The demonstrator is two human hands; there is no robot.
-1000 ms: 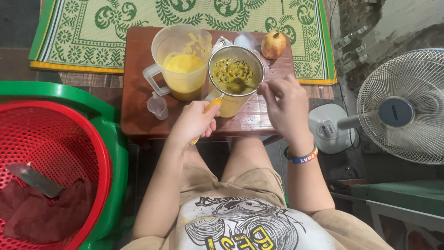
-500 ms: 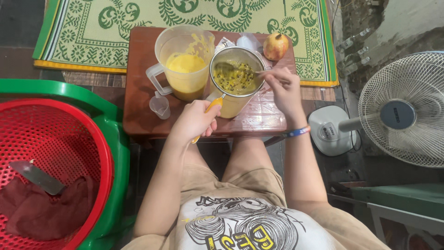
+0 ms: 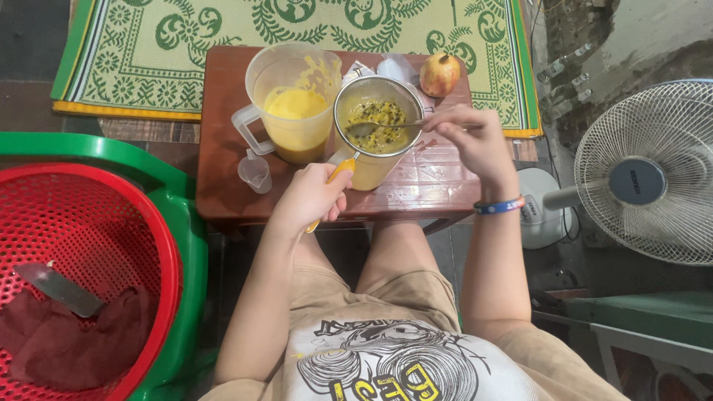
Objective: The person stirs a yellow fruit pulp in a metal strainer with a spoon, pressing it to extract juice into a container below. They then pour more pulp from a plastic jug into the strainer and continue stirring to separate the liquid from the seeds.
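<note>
While the left hand [image 3: 308,197] grips the strainer [image 3: 377,119], the right hand [image 3: 475,141] pinches a spoon [image 3: 386,128] beside crinkled packets [image 3: 386,69].

Round metal strainer [image 3: 377,119] with seedy yellow pulp atop cup; spoon [image 3: 394,127] bowl inside it

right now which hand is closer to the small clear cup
Left. The left hand grips the strainer handle just right of the small clear cup; the right hand is across the strainer.

strainer [image 3: 375,119]: metal mesh | jug [image 3: 291,104]: clear plastic | table [image 3: 223,163]: glossy wood
</note>
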